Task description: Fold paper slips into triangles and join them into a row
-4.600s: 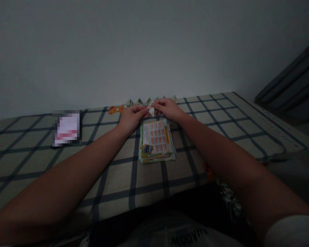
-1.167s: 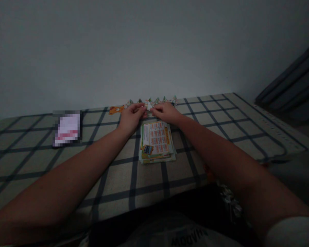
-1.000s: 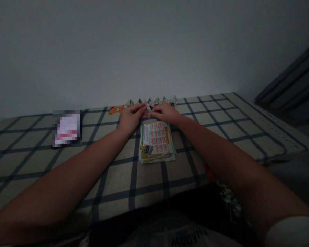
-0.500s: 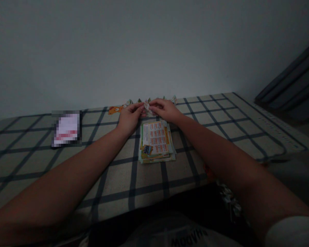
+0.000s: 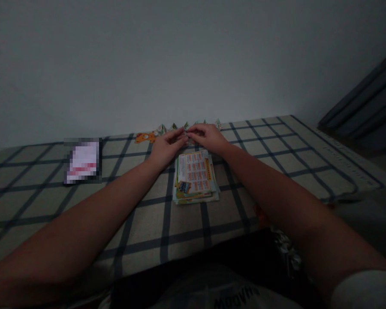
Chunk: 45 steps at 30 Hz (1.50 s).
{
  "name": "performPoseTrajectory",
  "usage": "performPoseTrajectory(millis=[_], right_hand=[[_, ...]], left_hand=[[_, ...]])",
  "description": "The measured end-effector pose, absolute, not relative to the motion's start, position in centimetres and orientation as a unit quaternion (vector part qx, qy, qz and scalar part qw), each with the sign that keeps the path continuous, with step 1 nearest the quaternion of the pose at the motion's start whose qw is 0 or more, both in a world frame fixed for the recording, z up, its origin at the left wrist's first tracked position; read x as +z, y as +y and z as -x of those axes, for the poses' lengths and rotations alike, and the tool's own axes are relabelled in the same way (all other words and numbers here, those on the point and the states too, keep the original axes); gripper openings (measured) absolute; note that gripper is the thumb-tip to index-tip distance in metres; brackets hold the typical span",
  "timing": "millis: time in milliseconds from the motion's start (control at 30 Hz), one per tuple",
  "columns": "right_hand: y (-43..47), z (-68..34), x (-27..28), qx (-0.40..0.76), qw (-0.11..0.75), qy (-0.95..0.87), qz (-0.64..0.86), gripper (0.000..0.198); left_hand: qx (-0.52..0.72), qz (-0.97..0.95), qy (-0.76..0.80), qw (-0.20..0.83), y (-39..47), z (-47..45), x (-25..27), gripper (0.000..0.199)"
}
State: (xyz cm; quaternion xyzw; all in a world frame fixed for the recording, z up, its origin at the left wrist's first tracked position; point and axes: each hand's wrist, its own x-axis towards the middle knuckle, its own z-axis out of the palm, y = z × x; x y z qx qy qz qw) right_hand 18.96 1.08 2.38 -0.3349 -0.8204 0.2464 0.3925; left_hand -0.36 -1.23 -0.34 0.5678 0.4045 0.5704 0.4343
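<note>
Over the far side of the table, my left hand (image 5: 167,146) and my right hand (image 5: 209,136) meet, fingers pinched around a small folded piece of paper (image 5: 185,132). It shows as a thin pale edge between the fingertips; most of it is hidden. Just below them lies a stack of printed paper sheets (image 5: 196,174), the top one covered with small text blocks and a little picture. Behind my hands, several small folded paper pieces (image 5: 218,124) stand in a row near the wall, partly covered by my fingers.
A checked tablecloth (image 5: 263,148) covers the table, which meets a plain wall (image 5: 193,60). At left lies a blurred-out flat object (image 5: 83,159). An orange bear figure (image 5: 144,137) shows near the row. Crumpled shiny pieces (image 5: 287,251) are below the front edge. A dark curtain (image 5: 366,103) hangs right.
My left hand has shifted slightly right, closer to my right hand. The paper between them has turned from a broader pale face to a thin edge. The stack has stayed put.
</note>
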Motion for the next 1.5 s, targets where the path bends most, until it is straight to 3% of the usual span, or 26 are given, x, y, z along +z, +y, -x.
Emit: performPoseTrajectory(millis=[267, 1367, 1500], right_hand=[[0.9, -19.0, 2.5, 0.242, 0.381, -0.826, 0.337, 0.024], [1.3, -19.0, 2.1, 0.215, 0.376, -0.834, 0.341, 0.043], [1.0, -18.9, 2.2, 0.23, 0.392, -0.83, 0.324, 0.036]], left_hand=[[0.545, -0.615, 0.413, 0.391, -1.6, 0.4, 0.1, 0.04], [0.581, -0.539, 0.38, 0.477, -1.6, 0.0, 0.2, 0.038], [0.584, -0.518, 0.381, 0.496, -1.6, 0.0, 0.3, 0.036]])
